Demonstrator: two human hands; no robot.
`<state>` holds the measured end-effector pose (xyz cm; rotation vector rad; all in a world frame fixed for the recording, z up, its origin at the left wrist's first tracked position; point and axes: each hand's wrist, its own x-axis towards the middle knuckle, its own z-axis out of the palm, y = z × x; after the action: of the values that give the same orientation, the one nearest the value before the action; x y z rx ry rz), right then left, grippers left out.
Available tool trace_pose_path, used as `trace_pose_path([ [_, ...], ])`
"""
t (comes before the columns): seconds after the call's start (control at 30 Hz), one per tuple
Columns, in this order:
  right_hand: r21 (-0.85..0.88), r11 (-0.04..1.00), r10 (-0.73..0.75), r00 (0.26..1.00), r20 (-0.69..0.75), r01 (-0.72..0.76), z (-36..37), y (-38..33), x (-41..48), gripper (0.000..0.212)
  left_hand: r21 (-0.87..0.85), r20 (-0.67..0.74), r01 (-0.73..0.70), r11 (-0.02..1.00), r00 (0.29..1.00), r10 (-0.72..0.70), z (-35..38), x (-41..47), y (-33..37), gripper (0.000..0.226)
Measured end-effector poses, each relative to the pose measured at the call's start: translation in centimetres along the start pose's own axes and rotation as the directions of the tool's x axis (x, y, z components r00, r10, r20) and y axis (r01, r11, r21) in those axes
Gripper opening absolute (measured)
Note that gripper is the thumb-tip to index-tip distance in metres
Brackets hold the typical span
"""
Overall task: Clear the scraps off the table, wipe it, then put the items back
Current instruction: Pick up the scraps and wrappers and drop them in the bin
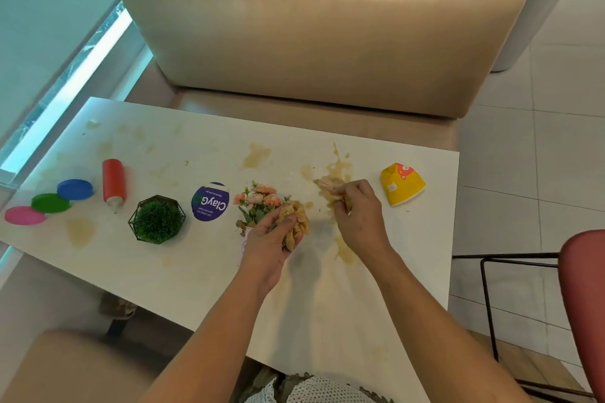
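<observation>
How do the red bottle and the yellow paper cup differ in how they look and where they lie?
The red bottle is a slim cylinder with a pale nozzle; the yellow paper cup is a squat cone with a cartoon print. The red bottle lies on the left part of the table, beside the coloured discs; the yellow paper cup lies near the right edge, beyond the right hand. Both lie on their sides, untouched by either hand.
</observation>
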<state>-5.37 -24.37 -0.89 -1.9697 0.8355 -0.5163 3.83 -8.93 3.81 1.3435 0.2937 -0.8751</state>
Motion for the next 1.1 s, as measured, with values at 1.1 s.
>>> trace_pose_path([
  [1.1, 0.166, 0.942, -0.33, 0.903, 0.276, 0.293, 32.6, -30.6, -6.1, 0.019, -0.117, -0.197, -0.222, 0.968, 0.961, 0.196, -38.8, -0.9, 18.3, 0.028],
])
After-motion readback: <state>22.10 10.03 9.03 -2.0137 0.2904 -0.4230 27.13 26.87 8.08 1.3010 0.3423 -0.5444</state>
